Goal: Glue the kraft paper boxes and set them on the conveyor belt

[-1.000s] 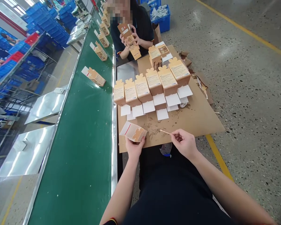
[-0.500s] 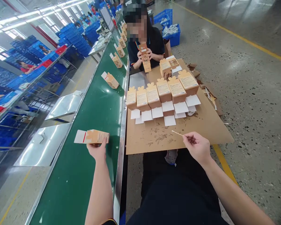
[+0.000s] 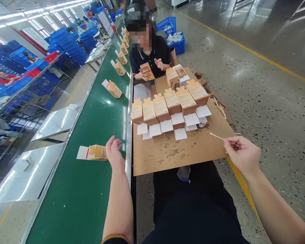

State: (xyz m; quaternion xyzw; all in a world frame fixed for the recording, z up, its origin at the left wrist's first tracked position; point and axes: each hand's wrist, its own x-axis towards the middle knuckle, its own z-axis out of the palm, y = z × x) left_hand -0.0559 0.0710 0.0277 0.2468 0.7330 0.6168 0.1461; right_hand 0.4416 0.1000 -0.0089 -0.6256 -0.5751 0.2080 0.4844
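Observation:
A tan carton (image 3: 97, 152) with a white flap and a red stripe lies on the green conveyor belt (image 3: 76, 203). Just right of it, my left hand (image 3: 114, 150) is open above the belt, its fingers apart and slightly blurred. Over the right side of the cardboard-covered table (image 3: 152, 159), my right hand (image 3: 241, 152) pinches a cotton swab (image 3: 216, 136) whose white tip points left. Several tan cartons (image 3: 159, 106) stand in a slanting row on the table, their white flaps (image 3: 167, 125) hanging toward me.
Across the table a co-worker (image 3: 152, 51) holds a brown carton (image 3: 147, 71) in one hand. More cartons (image 3: 112, 88) sit in line up the belt. A metal rail (image 3: 128, 135) edges the belt. Dark wet marks (image 3: 173, 150) spot the cardboard. A blue crate (image 3: 176, 44) stands behind.
My left hand carried the carton from above the table onto the belt, let go and drew back right. My right hand moved right with the swab. The co-worker lowered a carton, freeing one hand.

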